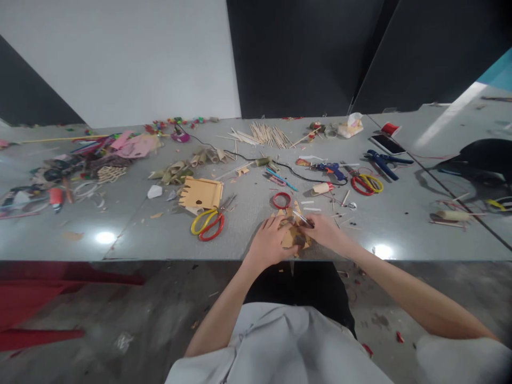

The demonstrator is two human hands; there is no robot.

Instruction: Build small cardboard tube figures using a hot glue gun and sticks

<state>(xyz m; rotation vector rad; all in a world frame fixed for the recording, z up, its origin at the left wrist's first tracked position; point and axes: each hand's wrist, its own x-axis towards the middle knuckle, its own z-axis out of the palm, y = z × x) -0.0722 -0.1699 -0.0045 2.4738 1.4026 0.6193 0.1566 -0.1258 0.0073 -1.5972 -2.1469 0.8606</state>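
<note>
At the table's front edge my left hand [272, 240] holds down a tan, cardboard-like piece [291, 239], with its fingers curved over the left side. My right hand [325, 232] is closed around a slim silver tool [301, 217] that points up and left over the same piece. Its exact kind does not show, as the fingers hide most of it. Just beyond both hands lies a red ring [281, 200], perhaps a roll of tape. To the left, red-and-yellow-handled scissors [208, 221] rest against a notched tan panel [202, 193].
Behind my hands lie a blue glue gun [330, 169] with a black cable, a bamboo tube [321, 188], more scissors [366, 184] and blue pliers [386, 163]. Thin sticks [272, 134] lie farther back. Bamboo pieces [180, 169] and mixed craft scraps [134, 145] spread leftward.
</note>
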